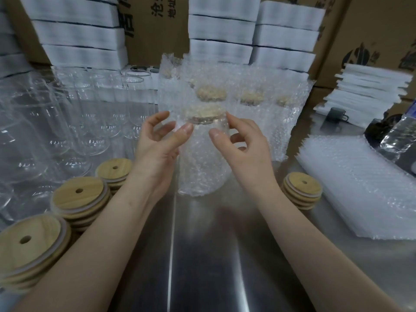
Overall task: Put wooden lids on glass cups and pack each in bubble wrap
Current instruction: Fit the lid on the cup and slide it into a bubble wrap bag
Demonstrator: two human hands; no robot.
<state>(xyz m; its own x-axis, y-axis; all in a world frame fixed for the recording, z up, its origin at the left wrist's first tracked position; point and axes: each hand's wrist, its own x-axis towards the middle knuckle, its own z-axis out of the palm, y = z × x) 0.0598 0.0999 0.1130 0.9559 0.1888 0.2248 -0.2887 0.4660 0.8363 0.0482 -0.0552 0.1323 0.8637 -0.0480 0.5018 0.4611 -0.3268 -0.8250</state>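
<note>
A glass cup with a wooden lid (203, 111) stands inside a bubble wrap bag (200, 167) on the steel table (202, 255), at the centre. My left hand (157, 143) holds the bag's left side near the lid, thumb on the front and fingers curled beside it. My right hand (240, 143) holds the right side the same way. Behind it stand several wrapped cups (249, 97). Bare glass cups (74, 118) fill the left. Stacks of wooden lids lie at the near left (76, 197) and to the right (301, 188).
A pile of flat bubble wrap bags (360, 185) lies at the right, with a plastic water bottle (398, 134) beyond it. White foam boxes (78, 30) and cardboard cartons (371, 30) line the back. A stack of white foam sheets (364, 91) sits at the far right.
</note>
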